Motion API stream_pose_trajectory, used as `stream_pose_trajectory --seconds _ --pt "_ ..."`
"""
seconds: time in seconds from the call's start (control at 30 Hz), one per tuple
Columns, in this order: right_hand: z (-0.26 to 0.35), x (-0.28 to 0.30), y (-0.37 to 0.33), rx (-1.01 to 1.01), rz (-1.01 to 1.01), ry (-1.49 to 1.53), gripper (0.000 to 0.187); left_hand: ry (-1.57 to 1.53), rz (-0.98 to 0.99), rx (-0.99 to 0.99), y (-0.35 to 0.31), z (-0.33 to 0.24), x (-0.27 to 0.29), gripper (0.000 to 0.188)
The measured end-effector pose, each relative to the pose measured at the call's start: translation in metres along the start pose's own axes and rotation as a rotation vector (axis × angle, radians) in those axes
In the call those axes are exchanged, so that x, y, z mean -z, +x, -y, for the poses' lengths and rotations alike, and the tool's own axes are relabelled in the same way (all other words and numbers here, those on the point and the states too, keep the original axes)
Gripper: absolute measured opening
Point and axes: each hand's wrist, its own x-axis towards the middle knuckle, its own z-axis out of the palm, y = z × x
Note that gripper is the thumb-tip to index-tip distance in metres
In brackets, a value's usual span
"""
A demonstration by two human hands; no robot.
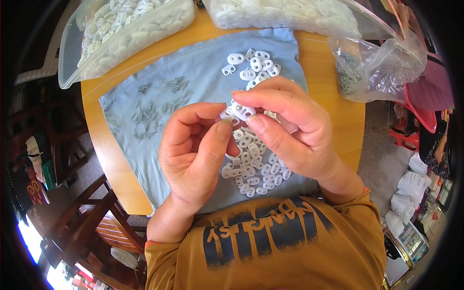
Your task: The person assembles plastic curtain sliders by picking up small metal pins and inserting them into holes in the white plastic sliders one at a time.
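Note:
Over the blue cloth (193, 67) my two hands meet, fingertips almost touching. My left hand (193, 145) pinches a small white plastic cord-lock part (227, 115) between thumb and fingers. A second white cord-lock piece (243, 112), oval with two holes, is pinched in my right hand (295, 128) and sits against the first. Whether the two pieces are joined I cannot tell. Below the hands lies a pile of white plastic pieces (249, 157), partly covered by my fingers. More white two-holed pieces (261, 60) lie beyond my right hand. Small metal springs (145, 116) are scattered on the cloth's left side.
A clear tub of white parts (140, 36) stands at the far left, another clear tub (285, 17) at the back. A clear plastic bag of springs (357, 72) rests on the table's right edge. A wooden chair (118, 227) stands at the lower left; a person in pink (427, 89) is at the right.

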Motion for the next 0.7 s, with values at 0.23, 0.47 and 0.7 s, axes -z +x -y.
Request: stream_pose_trajectory --seconds 0.23,0.47,0.7 --pt "0.0012 0.0020 0.0016 0.065 0.015 -0.137 0.027 -0.004 0.004 0.019 -0.0012 -0.0009 -0.0020 0.018" --pt "0.0042 0.0025 0.0030 0.101 0.028 -0.190 0.027 -0.028 -0.003 0.033 -0.0028 -0.0001 -0.0015 0.017" --pt "0.0031 0.0023 0.0045 0.141 0.049 -0.206 0.028 -0.064 0.013 0.027 -0.0023 0.0002 -0.0016 0.018"
